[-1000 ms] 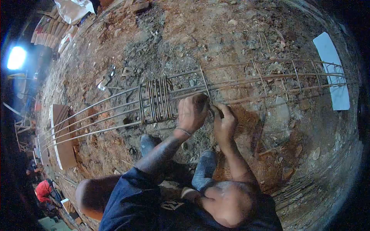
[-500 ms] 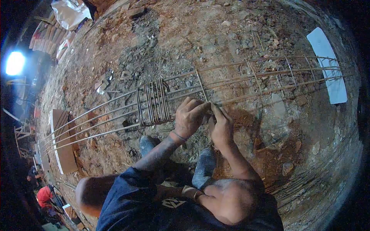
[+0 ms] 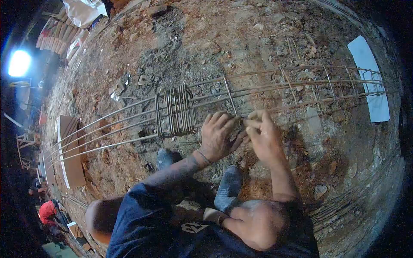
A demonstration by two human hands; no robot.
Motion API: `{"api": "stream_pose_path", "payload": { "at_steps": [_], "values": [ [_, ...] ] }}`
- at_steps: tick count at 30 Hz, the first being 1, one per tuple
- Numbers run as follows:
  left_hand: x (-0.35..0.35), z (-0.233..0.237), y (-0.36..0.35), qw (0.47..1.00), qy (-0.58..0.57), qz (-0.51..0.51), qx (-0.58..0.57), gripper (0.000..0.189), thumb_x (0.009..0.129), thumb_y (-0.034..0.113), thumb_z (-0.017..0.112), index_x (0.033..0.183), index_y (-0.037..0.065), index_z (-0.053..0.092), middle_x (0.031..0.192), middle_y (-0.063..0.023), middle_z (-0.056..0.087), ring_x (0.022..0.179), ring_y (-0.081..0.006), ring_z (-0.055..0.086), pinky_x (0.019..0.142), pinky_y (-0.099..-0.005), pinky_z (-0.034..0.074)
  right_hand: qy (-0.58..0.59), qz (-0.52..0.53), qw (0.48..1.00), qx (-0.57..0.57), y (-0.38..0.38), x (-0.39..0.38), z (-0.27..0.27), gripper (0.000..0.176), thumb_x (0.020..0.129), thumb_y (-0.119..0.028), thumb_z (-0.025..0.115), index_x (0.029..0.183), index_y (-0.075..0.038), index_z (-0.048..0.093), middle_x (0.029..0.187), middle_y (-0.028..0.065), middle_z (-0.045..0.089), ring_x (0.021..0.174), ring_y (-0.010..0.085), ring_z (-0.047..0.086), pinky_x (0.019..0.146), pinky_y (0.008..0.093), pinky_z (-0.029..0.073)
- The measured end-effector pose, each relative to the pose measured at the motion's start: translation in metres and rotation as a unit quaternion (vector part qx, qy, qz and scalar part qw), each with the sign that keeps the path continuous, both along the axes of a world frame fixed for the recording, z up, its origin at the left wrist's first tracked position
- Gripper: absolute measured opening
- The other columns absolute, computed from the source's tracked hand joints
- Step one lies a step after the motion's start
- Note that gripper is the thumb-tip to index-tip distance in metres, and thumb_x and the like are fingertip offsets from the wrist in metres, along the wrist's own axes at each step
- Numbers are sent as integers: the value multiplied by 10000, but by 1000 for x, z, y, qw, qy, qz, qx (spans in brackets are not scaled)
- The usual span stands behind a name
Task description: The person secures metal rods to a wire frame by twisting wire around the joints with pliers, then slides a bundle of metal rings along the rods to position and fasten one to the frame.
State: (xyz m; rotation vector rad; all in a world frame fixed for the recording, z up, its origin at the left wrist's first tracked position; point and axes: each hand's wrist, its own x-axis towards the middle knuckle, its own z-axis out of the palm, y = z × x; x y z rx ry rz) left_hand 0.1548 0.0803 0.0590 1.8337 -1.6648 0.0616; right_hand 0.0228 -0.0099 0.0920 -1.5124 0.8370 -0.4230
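A long cage of steel rebar rods (image 3: pixel 129 125) runs across the dirt in front of me. My left hand (image 3: pixel 218 134) is at the near rod, fingers stretched and thumb apart, just right of a bundle of square stirrups (image 3: pixel 177 111). A single stirrup (image 3: pixel 230 95) crosses the rods just beyond the fingertips. Opposite it, my right hand (image 3: pixel 266 136) has bent fingers closed together at the same near rod. Anything small between those fingers cannot be made out. The near rod is partly hidden behind both hands.
A tan block (image 3: pixel 71 150) supports the rods at left, and a white board (image 3: pixel 369 77) lies under their right end. More thin rods (image 3: pixel 348 210) lie lower right. A bright lamp (image 3: pixel 20 63) shines at left; a person in red (image 3: pixel 48 212) is lower left.
My hands have moved apart from their close pinch at the near rod. The left fingers have spread, and the right hand has shifted right and up. The view has shifted slightly.
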Motion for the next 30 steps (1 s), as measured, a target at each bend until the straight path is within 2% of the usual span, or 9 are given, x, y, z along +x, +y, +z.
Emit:
{"api": "stream_pose_path", "payload": {
  "at_steps": [2, 7, 12, 16, 18, 19, 21, 26, 30],
  "values": [
    [1, 28, -4, 998, 5, -13, 54, 402, 642, 243, 692, 993, 67, 603, 855, -99, 539, 836, -283, 521, 717, -389, 414, 20, -1, 998, -64, -5, -5, 0, 313, 775, 43, 480, 1075, -37, 438, 894, 99, 581, 755, 186, 588, 682, 317, 466],
    [23, 30, -13, 989, -27, -96, 106, 265, 714, 180, 639, 959, 83, 622, 777, -83, 533, 769, -276, 530, 706, -382, 406, -29, -71, 997, -6, -3, -2, -23, 295, 763, 43, 507, 1042, -44, 465, 909, 83, 560, 828, 171, 560, 711, 307, 450],
    [23, 32, -13, 986, 68, -72, 134, 155, 773, 149, 595, 891, 60, 641, 814, -101, 595, 778, -301, 554, 719, -379, 421, -95, -139, 986, -2, 11, 2, -64, 185, 768, -10, 565, 942, -41, 513, 875, 40, 551, 839, 150, 530, 787, 297, 410],
    [22, 24, -13, 979, 184, -25, 86, 176, 791, 168, 559, 883, 35, 629, 843, -148, 605, 815, -327, 555, 749, -396, 402, -87, -151, 984, -22, 20, 4, -60, 170, 797, -115, 607, 937, -57, 528, 883, 32, 558, 839, 141, 534, 727, 287, 443],
    [23, 21, -13, 980, 185, -4, 74, 175, 806, 154, 533, 853, 16, 628, 799, -155, 611, 782, -333, 568, 730, -396, 412, -88, -122, 918, 368, 25, 6, -44, 221, 802, -241, 645, 921, -82, 548, 863, 23, 571, 732, 118, 550, 573, 255, 462],
    [24, 21, -12, 980, 186, -4, 75, 175, 806, 154, 533, 853, 16, 628, 799, -155, 611, 782, -333, 568, 730, -396, 412, -87, -122, 917, 369, 27, 11, -39, 221, 802, -241, 645, 921, -82, 548, 863, 23, 571, 732, 118, 550, 573, 255, 462],
    [24, 19, -9, 983, 170, -8, 72, 166, 804, 144, 534, 846, 13, 627, 799, -148, 615, 764, -330, 570, 726, -395, 412, -89, -189, 883, 420, 29, 21, -35, 219, 834, -290, 604, 924, -94, 566, 748, 21, 601, 519, 110, 516, 428, 242, 392],
    [24, 14, -6, 985, 165, -24, 48, 142, 785, 112, 559, 876, 25, 623, 813, -145, 622, 738, -322, 574, 697, -386, 422, -112, -191, 897, 383, 28, 20, -43, 178, 842, -237, 591, 932, -88, 556, 743, 12, 585, 530, 100, 494, 432, 232, 380],
    [28, 11, 1, 992, 103, -54, 47, 230, 741, 26, 585, 966, 31, 628, 943, -143, 636, 840, -312, 608, 721, -360, 471, -216, -173, 772, 572, 17, 20, -51, 111, 838, -180, 581, 872, -86, 533, 679, -7, 527, 492, 73, 429, 415, 207, 344]
  ]
}}
